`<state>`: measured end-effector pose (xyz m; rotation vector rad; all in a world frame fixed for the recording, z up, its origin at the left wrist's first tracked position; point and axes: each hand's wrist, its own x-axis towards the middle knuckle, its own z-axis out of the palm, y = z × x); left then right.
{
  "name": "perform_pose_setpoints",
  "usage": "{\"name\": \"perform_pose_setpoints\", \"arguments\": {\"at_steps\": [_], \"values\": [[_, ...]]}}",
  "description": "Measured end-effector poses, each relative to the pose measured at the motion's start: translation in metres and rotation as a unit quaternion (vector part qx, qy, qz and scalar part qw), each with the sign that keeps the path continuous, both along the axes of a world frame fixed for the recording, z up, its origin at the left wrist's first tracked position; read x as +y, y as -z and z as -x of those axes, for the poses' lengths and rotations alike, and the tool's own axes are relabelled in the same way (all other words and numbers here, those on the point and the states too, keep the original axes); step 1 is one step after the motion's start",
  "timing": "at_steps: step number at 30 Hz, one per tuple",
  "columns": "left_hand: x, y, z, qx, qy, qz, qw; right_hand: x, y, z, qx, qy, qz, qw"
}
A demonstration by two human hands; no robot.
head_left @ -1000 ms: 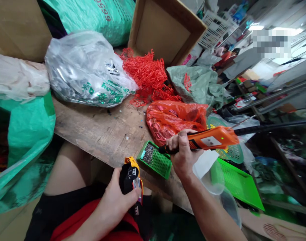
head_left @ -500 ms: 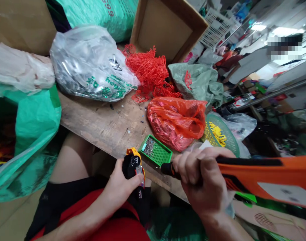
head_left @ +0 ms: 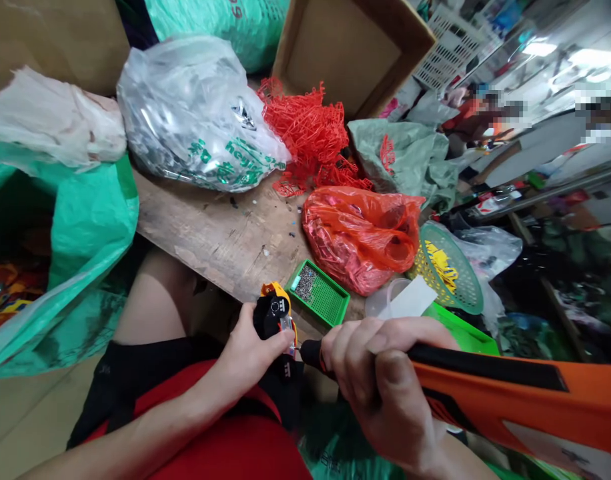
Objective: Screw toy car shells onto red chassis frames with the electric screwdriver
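Observation:
My left hand (head_left: 245,353) is closed around a small black and yellow toy part (head_left: 274,317), held over my lap just below the table edge. My right hand (head_left: 380,387) grips an orange and black electric screwdriver (head_left: 510,393), and its tip touches the toy part at its silver side. A small green tray (head_left: 325,297) with tiny screws in it sits on the wooden table (head_left: 210,233) right above both hands.
An orange plastic bag (head_left: 360,240), a clear bag of parts (head_left: 195,120), a heap of red plastic frames (head_left: 310,133), a green round basket (head_left: 450,267), a cardboard box (head_left: 350,53) and a large green sack (head_left: 60,253) crowd the table.
My right hand has brought the screwdriver down from above the green tray to the toy part in my left hand. The view has shifted slightly.

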<state>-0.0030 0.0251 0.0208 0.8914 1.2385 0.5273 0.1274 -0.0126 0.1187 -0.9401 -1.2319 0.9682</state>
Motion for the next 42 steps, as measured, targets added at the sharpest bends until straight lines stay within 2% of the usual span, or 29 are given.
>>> {"name": "perform_pose_setpoints", "arguments": {"at_steps": [7, 12, 26, 31, 42], "values": [[0.000, 0.002, 0.000, -0.009, -0.001, 0.005, 1.000, 0.005, 0.001, 0.006, -0.013, 0.007, -0.006, 1.000], [0.001, -0.002, 0.000, -0.013, -0.008, 0.008, 1.000, 0.004, 0.001, 0.007, -0.012, 0.003, 0.015, 1.000], [0.000, 0.000, 0.001, -0.024, -0.013, 0.004, 1.000, 0.003, 0.013, 0.003, 0.014, -0.002, 0.037, 0.999], [0.002, -0.001, 0.000, -0.009, -0.014, 0.007, 1.000, 0.005, 0.016, 0.004, 0.025, 0.018, 0.055, 0.998], [0.003, -0.001, -0.002, 0.001, -0.018, 0.005, 1.000, 0.009, 0.014, 0.008, 0.029, 0.031, 0.078, 0.996]]}}
